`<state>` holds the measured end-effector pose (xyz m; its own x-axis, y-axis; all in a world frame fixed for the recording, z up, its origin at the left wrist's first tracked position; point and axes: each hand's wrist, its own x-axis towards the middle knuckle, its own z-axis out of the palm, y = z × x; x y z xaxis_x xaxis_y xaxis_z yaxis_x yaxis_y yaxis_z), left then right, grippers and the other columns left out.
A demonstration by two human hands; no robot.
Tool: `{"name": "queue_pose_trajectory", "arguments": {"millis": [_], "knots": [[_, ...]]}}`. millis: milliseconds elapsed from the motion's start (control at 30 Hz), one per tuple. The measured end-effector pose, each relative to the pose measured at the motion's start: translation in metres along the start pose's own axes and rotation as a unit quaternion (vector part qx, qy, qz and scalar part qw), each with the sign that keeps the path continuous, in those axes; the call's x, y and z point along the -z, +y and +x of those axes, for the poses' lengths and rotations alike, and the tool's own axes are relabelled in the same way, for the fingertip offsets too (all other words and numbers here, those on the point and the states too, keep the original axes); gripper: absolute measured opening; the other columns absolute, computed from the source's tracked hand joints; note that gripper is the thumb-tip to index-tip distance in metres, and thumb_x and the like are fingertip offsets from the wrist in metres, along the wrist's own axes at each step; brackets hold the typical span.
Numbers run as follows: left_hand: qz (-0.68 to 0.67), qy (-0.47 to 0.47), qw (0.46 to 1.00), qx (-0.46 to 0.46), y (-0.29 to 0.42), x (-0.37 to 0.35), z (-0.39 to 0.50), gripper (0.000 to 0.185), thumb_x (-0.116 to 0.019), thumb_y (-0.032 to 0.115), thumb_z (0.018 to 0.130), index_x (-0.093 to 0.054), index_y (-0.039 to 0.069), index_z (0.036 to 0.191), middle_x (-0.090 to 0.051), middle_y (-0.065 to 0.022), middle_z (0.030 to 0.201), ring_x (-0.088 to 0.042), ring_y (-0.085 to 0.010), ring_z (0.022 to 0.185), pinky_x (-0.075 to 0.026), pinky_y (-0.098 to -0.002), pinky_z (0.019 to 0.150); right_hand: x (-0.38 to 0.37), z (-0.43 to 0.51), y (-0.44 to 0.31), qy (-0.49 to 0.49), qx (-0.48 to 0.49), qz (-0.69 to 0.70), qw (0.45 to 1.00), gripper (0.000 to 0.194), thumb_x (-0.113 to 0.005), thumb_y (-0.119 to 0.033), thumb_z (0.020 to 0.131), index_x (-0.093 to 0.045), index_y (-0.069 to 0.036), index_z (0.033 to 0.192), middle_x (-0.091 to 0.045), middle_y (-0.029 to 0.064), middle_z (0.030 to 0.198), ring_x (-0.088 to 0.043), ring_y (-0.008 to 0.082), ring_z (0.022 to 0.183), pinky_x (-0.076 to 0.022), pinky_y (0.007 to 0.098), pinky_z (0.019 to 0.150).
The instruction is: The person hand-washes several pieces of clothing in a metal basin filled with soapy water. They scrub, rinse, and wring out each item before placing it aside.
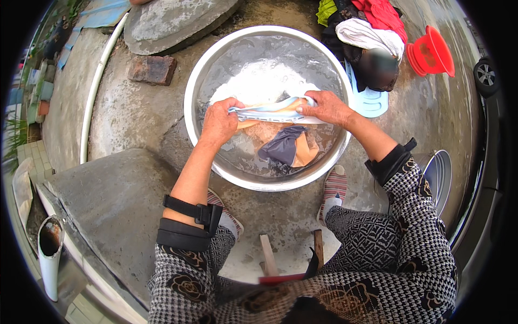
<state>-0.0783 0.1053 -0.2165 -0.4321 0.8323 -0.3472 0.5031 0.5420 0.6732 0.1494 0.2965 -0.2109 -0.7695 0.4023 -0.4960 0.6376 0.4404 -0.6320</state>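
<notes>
A large round metal basin with water in it stands on the concrete before me. Above the water, my left hand pinches one end of a light-blue and white fabric band, part of a wet garment. The other end of that band is held by my right hand, between thumb and fingers. Orange cloth hangs from the band towards the water. Nearer me in the basin lies cloth with a dark grey part and an orange part. How much of it is one garment I cannot tell.
Beyond the basin's right side lie a light-blue plastic washboard, a white towel on dark clothes, red cloth and a red plastic bucket. A brick, a round concrete lid and a white pipe are at the left.
</notes>
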Motion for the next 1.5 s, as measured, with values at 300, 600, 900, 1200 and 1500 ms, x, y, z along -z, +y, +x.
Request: {"name": "queue_pose_trajectory", "arguments": {"millis": [300, 600, 900, 1200, 1500], "knots": [[0.170, -0.108, 0.980, 0.015, -0.028, -0.094, -0.018, 0.038, -0.057, 0.006, 0.077, -0.064, 0.014, 0.114, -0.066, -0.0191, 0.105, -0.060, -0.0367, 0.102, -0.048, -0.0423, 0.092, -0.087, 0.004, 0.030, -0.091, 0.008, -0.152, 0.984, 0.047, -0.057, -0.017, 0.084, -0.051, -0.010, 0.130, -0.064, 0.0207, 0.109, -0.060, 0.0357, 0.103, -0.0476, 0.0420, 0.090], [-0.012, -0.040, 0.998, 0.042, -0.021, -0.016, 0.000, 0.024, -0.055, 0.006, 0.084, -0.068, 0.006, 0.105, -0.069, -0.0119, 0.089, -0.065, -0.0228, 0.083, -0.049, -0.0331, 0.078, -0.012, 0.006, 0.041, 0.001, -0.046, 0.339, 0.940, 0.023, -0.064, -0.014, 0.080, -0.070, -0.002, 0.099, -0.067, -0.0006, 0.083, -0.058, 0.0080, 0.077, -0.0468, 0.0229, 0.072], [-0.184, 0.166, 0.936, -0.249, 0.082, 0.033, 0.017, 0.018, -0.062, 0.004, 0.081, -0.072, 0.009, 0.096, -0.064, -0.0044, 0.079, -0.057, -0.0137, 0.070, -0.047, -0.0267, 0.068, -0.026, -0.029, -0.035, -0.221, -0.005, 0.508, 0.832, 0.022, -0.062, -0.010, 0.080, -0.069, -0.003, 0.100, -0.064, -0.0030, 0.086, -0.053, 0.0028, 0.072, -0.0409, 0.0161, 0.062], [-0.158, 0.002, 0.962, -0.221, 0.103, 0.020, 0.001, 0.020, -0.063, -0.004, 0.080, -0.072, 0.005, 0.096, -0.062, -0.0012, 0.090, -0.053, -0.0063, 0.071, -0.044, -0.0222, 0.062, 0.006, -0.015, -0.057, 0.091, 0.136, 0.273, 0.948, 0.051, -0.076, -0.040, 0.077, -0.059, -0.003, 0.110, -0.064, 0.0085, 0.084, -0.063, 0.0161, 0.081, -0.0510, 0.0301, 0.074], [-0.138, 0.009, 0.990, -0.008, 0.046, -0.025, 0.001, 0.026, -0.069, 0.007, 0.076, -0.066, 0.002, 0.102, -0.068, -0.0113, 0.096, -0.066, -0.0196, 0.076, -0.052, -0.0315, 0.072, 0.003, -0.011, -0.048, 0.026, 0.037, 0.399, 0.916, 0.032, -0.059, -0.009, 0.088, -0.059, -0.002, 0.118, -0.065, 0.0111, 0.097, -0.065, 0.0153, 0.076, -0.0575, 0.0250, 0.057]]}}
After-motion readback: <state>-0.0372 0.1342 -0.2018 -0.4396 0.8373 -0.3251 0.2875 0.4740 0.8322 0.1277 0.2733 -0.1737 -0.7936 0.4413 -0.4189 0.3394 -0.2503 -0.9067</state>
